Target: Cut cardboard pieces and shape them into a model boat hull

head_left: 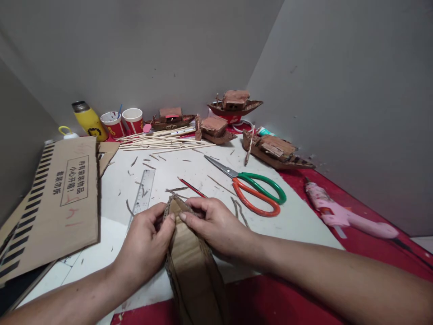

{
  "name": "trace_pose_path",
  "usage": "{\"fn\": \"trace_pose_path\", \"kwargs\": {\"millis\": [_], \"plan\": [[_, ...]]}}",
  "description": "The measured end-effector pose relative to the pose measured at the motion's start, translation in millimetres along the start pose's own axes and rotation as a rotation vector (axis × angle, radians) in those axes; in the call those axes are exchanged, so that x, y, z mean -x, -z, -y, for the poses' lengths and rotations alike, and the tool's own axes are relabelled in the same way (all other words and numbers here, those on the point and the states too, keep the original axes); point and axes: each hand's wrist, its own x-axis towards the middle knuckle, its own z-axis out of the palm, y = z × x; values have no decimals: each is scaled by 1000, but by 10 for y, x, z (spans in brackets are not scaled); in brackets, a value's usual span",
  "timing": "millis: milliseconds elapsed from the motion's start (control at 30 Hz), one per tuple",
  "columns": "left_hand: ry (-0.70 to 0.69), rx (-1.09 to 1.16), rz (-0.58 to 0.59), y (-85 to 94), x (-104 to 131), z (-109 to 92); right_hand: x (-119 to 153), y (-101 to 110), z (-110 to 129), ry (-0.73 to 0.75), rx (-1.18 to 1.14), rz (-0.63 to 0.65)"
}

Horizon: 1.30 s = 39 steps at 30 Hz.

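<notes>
A long cardboard boat hull [192, 275] with a pointed far end and raised, ragged side walls lies between my hands, its near end running out of the bottom of the view. My left hand [147, 237] grips the left wall near the tip, thumb on the inside. On the other wall my right hand [211, 221] pinches the cardboard, its thumb also inside; the fingers behind both walls are partly hidden. Just past the tip lies a red pencil [192, 187]. Scissors [250, 183] with one green and one orange handle rest beyond my right hand, blades apart from the hull.
A printed cardboard sheet [81, 189] and a clear ruler [144, 192] are at left. Wooden sticks [165, 141], paper cups [132, 119], a yellow bottle [89, 119] and several brown model boats [277, 149] line the back. A pink glue gun [338, 212] lies at right, its cord trailing.
</notes>
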Motion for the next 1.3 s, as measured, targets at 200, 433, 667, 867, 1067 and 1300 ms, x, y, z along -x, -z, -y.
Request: {"fn": "trace_pose_path", "kwargs": {"millis": [200,433,667,867,1067,1300], "plan": [[-42,-89,-41,14,-4,30,-10,5,0,-12,-24,-9],[-61,-138,-5,8,5,11,-19,12,0,52,-93,29],[-90,-107,-8,7,19,-7,-53,-4,20,67,-119,31],[-151,42,-1,-31,48,-75,-90,25,73,215,39,-29],[-198,24,-84,-42,37,-67,-142,13,150,277,-58,-24],[-166,62,-194,-74,-39,16,-122,85,259,336,-105,-88]]}}
